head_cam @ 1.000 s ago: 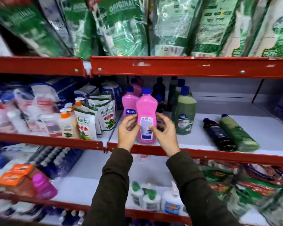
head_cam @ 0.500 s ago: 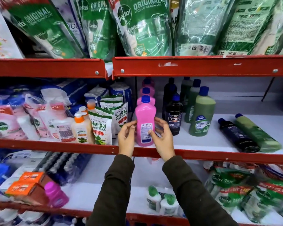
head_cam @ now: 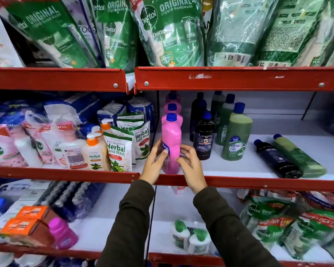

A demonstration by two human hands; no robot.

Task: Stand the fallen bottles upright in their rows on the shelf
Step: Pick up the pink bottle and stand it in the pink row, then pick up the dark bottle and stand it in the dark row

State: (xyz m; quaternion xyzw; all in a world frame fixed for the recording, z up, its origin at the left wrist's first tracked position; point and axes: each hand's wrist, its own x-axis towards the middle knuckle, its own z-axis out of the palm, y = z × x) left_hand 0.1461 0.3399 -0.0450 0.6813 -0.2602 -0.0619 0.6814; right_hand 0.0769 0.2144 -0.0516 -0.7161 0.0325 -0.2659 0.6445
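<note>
Pink bottle (head_cam: 171, 143) upright at shelf (head_cam: 239, 183) front, both hands cupping; black bottle (head_cam: 278, 158), green bottle (head_cam: 299, 157) lying.

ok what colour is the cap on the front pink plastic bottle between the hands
Blue. The pink plastic bottle has a blue screw cap, clearest in the head view.

Pink bottle (head_cam: 171, 143): smooth plastic, slight sheen, blue plastic cap. Shelf edge (head_cam: 239, 182): red painted metal, chipped in spots; shelf deck (head_cam: 239, 164) white, matt. Refill pouches (head_cam: 170, 31) above: glossy crinkled plastic film. Sleeves (head_cam: 131, 224): dark matt cloth.
</note>
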